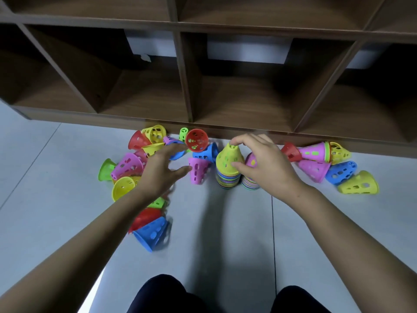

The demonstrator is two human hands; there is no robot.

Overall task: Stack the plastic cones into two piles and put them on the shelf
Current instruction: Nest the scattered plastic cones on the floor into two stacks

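Two upright piles of coloured plastic cones stand side by side on the floor. The left pile (228,177) is topped by a yellow cone (229,160), which my right hand (264,161) grips with thumb and fingers. The right pile (249,184), topped by a pink cone, is mostly hidden behind that hand. My left hand (162,170) hovers open, fingers spread, just left of an upright pink cone (198,170). Several loose cones lie scattered to the left (127,166) and to the right (358,182). The brown shelf (189,123) stands right behind them.
A blue cone (152,233) and a red cone (145,219) lie under my left forearm, blurred. My knees (162,294) are at the bottom edge. The shelf's lower compartments (246,105) are open and hold nothing. Grey floor tiles stretch on both sides.
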